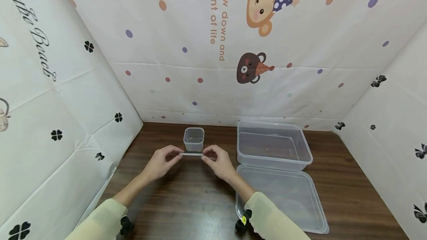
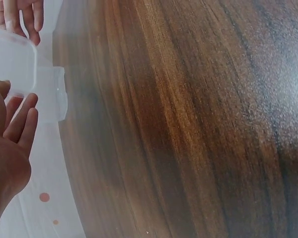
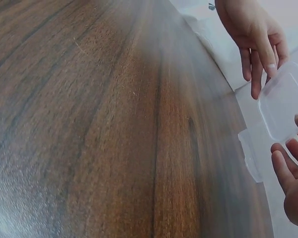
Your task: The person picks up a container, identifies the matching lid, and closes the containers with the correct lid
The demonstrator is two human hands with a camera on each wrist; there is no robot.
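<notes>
The left hand (image 1: 162,162) and the right hand (image 1: 218,161) extended from the lower left and lower right of the head frame, turned inward to face each other above the surface (image 1: 186,203), with the fingers of each bent. A small translucent lid (image 1: 191,154) was positioned between the two sets of fingers, pinched at opposite edges, in the lower middle of the frame and just below the small clear container (image 1: 194,139). The lid appeared edge-on in the head view, its visible long axis running horizontally from left to right fingers; both wrist views showed its broad, round-cornered face.
</notes>
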